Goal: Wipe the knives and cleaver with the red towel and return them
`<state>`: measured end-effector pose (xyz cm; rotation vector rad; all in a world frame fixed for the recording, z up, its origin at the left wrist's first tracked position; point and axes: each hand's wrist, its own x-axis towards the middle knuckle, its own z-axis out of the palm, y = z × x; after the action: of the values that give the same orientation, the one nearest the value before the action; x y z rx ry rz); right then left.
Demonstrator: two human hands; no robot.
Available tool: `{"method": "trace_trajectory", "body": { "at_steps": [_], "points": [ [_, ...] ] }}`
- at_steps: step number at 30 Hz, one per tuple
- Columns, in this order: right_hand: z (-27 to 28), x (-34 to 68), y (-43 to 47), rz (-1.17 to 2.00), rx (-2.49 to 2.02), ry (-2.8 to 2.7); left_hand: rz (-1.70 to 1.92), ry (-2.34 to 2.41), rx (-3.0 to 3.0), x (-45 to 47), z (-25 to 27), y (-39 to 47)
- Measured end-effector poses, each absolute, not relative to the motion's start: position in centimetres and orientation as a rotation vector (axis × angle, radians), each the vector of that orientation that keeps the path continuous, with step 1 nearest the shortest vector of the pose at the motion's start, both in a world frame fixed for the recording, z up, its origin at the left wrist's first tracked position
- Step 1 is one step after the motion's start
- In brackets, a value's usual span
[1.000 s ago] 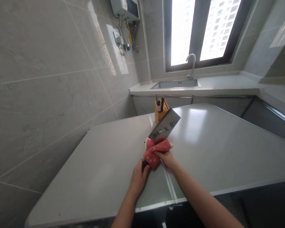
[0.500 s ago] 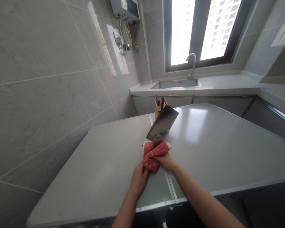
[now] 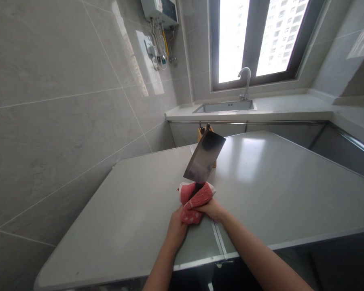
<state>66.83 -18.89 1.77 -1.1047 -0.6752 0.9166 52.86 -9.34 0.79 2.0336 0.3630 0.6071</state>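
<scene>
A cleaver point(image 3: 204, 157) is held up over the table, its broad blade tilted to the upper right. A red towel point(image 3: 202, 197) with white edges wraps around its handle, and only a short dark piece of the handle shows. My left hand point(image 3: 178, 227) closes around the lower end, where the handle runs down into the cloth. From the right, my right hand point(image 3: 211, 209) pinches the towel against the handle; its fingertips are partly hidden by folds. Just behind the blade stands a wooden knife block point(image 3: 201, 134) with dark-handled knives, mostly covered by the cleaver.
The pale folding table point(image 3: 115, 218) has a metal seam down its middle. Beyond it is a white counter point(image 3: 285, 103) with a sink point(image 3: 227, 106) and a faucet point(image 3: 246, 83) below a window. A water heater point(image 3: 160, 13) hangs on the tiled wall at left.
The blade has shifted slightly up and left and turned a little. Both hands and the towel have moved slightly left and down, and the towel has opened, showing more of the dark handle.
</scene>
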Motion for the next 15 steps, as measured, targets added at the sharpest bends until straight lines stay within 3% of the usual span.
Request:
{"method": "trace_trajectory", "body": {
  "at_steps": [15],
  "points": [
    [1.71, 66.64, -18.82, 0.882, -1.026, -0.528, 0.509, 0.435, 2.081, 52.84, 0.23, -9.58]
  ]
}}
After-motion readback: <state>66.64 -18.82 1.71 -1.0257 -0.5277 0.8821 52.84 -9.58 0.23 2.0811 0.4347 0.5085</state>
